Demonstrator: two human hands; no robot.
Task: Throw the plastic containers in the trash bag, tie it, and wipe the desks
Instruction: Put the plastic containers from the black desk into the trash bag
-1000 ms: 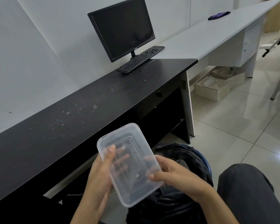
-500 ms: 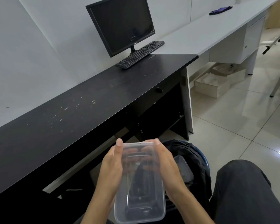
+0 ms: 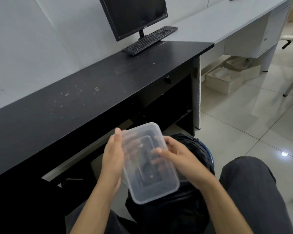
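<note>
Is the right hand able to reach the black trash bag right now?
Probably yes. The right hand is just above the crumpled black plastic trash bag, with nothing between them. But it grips the clear rectangular plastic container with the left hand, so it must let go first.

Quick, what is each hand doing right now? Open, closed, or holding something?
Left hand: holds the clear plastic container by its left side.
Right hand: grips the same container's right side, thumb on top.

Clear plastic container (image 3: 150,163) tilted above black trash bag (image 3: 193,144)
</note>
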